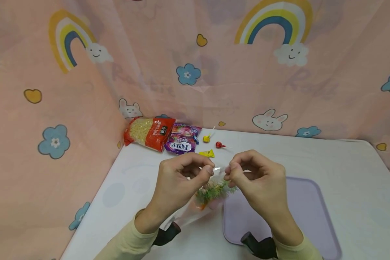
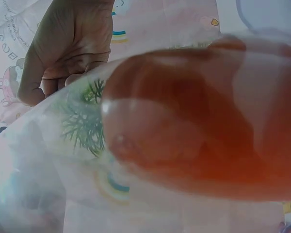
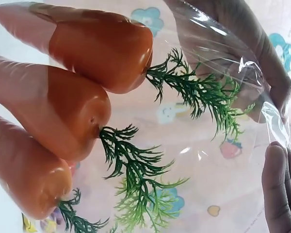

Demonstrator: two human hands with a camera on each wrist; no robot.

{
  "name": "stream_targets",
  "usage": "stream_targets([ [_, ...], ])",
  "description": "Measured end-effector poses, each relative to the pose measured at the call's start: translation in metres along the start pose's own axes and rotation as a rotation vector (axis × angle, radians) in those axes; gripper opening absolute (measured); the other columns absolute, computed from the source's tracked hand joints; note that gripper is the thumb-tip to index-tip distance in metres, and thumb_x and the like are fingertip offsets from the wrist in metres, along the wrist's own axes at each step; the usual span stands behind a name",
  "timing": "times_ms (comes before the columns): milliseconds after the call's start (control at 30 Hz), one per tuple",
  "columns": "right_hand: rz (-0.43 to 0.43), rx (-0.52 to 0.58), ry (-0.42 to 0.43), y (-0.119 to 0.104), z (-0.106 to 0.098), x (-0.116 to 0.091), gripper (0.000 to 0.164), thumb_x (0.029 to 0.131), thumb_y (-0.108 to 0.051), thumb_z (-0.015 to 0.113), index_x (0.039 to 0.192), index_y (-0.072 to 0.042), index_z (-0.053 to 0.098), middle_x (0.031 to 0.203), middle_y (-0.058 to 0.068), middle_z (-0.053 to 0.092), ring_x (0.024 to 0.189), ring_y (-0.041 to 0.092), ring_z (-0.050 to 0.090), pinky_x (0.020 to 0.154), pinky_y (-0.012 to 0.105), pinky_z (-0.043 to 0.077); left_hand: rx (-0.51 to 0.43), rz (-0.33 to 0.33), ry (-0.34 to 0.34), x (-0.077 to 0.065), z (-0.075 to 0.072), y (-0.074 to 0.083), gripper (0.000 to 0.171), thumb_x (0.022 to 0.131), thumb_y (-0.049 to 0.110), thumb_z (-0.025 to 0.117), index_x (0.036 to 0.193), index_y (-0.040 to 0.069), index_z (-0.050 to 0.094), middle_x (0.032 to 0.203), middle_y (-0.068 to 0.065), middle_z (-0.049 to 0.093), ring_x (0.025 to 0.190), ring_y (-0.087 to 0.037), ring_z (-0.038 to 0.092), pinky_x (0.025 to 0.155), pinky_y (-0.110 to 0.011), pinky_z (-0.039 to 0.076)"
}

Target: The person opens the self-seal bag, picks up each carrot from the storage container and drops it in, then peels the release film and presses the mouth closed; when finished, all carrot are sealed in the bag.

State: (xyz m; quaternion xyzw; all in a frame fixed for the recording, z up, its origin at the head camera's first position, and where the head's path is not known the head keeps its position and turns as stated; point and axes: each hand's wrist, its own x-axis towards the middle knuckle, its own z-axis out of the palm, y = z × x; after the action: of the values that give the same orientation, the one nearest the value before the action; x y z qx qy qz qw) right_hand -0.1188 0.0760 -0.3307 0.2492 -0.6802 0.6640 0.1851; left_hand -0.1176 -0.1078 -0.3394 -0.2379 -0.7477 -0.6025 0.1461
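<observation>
A clear plastic bag (image 1: 198, 213) hangs between both hands, its top edge stretched between the fingertips. My left hand (image 1: 182, 177) pinches that edge with thumb and index finger. Opposite it, my right hand (image 1: 260, 180) pinches the edge too, with a small gap between the two hands. Inside the bag are three orange carrots (image 3: 80, 114) with green leafy tops (image 3: 136, 160), smooth and shiny like toys. Their leaves point up toward the hands. In the left wrist view one carrot (image 2: 184, 126) looms large and blurred through the film.
A lilac tray (image 1: 307, 209) lies under and beyond the right forearm. At the back left are a red bag of noodle-like food (image 1: 146, 131) and a purple snack bag (image 1: 183, 139). Near them lie a yellow lollipop (image 1: 206, 138), a red lollipop (image 1: 219, 144) and a yellow-wrapped sweet (image 1: 207, 153).
</observation>
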Motion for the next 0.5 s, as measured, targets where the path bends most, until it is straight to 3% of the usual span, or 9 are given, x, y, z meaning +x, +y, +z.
stream_targets([
  [267,0.054,0.121,-0.022,0.023,-0.006,-0.002,0.005,0.086,0.009,0.058,0.085,0.006,0.061,0.072,0.016,0.062,0.06,0.024,0.065,0.042,0.034,0.052,0.006,-0.001,0.026,0.004,-0.002,0.016,0.004,0.086,0.002,0.066,0.09,0.002,0.067,0.081,-0.007,0.068,0.053,-0.017,0.061,0.05,-0.03,0.054],
  [500,0.106,0.094,-0.061,0.022,-0.006,-0.001,0.007,0.09,0.004,0.056,0.087,0.0,0.061,0.079,0.014,0.063,0.067,0.026,0.065,0.044,0.038,0.053,0.025,0.044,0.03,0.001,-0.003,-0.003,0.007,0.088,0.01,0.067,0.095,0.008,0.068,0.085,-0.002,0.069,0.057,-0.01,0.063,0.056,-0.029,0.056],
])
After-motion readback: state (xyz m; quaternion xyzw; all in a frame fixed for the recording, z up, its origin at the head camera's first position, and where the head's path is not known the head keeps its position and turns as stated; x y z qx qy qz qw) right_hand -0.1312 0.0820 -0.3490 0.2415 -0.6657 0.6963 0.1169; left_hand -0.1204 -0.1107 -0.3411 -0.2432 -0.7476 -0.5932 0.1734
